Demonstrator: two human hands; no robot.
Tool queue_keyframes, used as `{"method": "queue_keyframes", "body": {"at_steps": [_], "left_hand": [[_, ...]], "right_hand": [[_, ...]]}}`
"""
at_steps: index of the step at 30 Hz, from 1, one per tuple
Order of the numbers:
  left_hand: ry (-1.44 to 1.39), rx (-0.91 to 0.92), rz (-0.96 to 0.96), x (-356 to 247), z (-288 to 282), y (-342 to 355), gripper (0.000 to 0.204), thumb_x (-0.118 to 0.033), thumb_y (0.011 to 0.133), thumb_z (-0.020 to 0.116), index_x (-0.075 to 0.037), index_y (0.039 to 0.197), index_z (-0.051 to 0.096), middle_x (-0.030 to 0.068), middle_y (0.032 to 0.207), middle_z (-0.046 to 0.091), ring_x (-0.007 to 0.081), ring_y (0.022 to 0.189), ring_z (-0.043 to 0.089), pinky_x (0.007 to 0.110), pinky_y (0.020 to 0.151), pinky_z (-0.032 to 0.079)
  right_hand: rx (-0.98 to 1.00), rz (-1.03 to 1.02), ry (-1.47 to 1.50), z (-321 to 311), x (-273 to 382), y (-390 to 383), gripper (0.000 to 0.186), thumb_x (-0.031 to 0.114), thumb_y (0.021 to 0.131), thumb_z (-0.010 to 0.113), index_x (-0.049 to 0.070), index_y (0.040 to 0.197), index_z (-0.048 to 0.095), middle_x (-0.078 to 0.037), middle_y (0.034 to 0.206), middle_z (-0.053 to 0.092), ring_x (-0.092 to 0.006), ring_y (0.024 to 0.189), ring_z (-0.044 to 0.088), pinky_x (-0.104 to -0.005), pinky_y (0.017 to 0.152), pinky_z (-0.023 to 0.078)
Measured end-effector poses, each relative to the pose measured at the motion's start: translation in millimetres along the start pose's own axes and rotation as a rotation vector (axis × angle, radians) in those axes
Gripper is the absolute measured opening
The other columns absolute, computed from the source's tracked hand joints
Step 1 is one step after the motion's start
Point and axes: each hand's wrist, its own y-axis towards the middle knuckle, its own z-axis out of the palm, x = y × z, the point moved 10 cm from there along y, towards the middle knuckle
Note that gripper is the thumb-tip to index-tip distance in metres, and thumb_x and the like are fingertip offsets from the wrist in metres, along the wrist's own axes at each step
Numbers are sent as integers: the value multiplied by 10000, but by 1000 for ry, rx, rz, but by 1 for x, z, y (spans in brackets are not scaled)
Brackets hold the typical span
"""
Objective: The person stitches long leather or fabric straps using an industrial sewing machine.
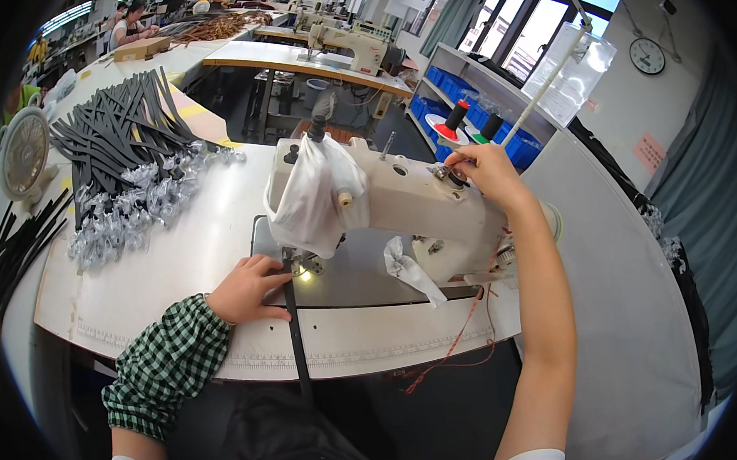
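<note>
Head view: with left hand spread, touches black strap on its right, running long-ways from sewing machine over worktop edge; with right hand, farther off, pinches up top, cannot tell what.

Daylight falls through dark-framed windows onto a sewing workroom, seen here from across the floor, with a blue-green curtain drawn to one side of the glass. Beneath the windows, white shelving holds rows of blue bins. A round, black-rimmed clock hangs on the pale wall at right, above a pink notice, while a second, longer curtain covers the far right side. Toward the back, a white worktable edged in wood stands on the dark grey floor. Strip lights glow overhead in the far left corner.
</note>
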Motion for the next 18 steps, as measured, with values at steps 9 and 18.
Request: {"method": "queue_keyframes", "body": {"at_steps": [9,18], "left_hand": [[15,15,-14,0,-2,-1,631,-477,640,702,-37,1078,591,133,1061,521,283,1006,470,379,885,367],[-6,6,-15,-3,-3,-2,636,-460,625,723,-24,1070,596,136,1059,524,292,998,471,380,899,362]], "right_hand": [[204,123,-4,-1,17,-15,419,-30,645,518,28,1049,612,-152,1088,589,-241,1026,543,-296,888,393],[111,-94,-108,-1,26,-15,450,-75,578,524,2,1013,611,-170,1026,607,-282,1015,550,-310,898,406]]}}
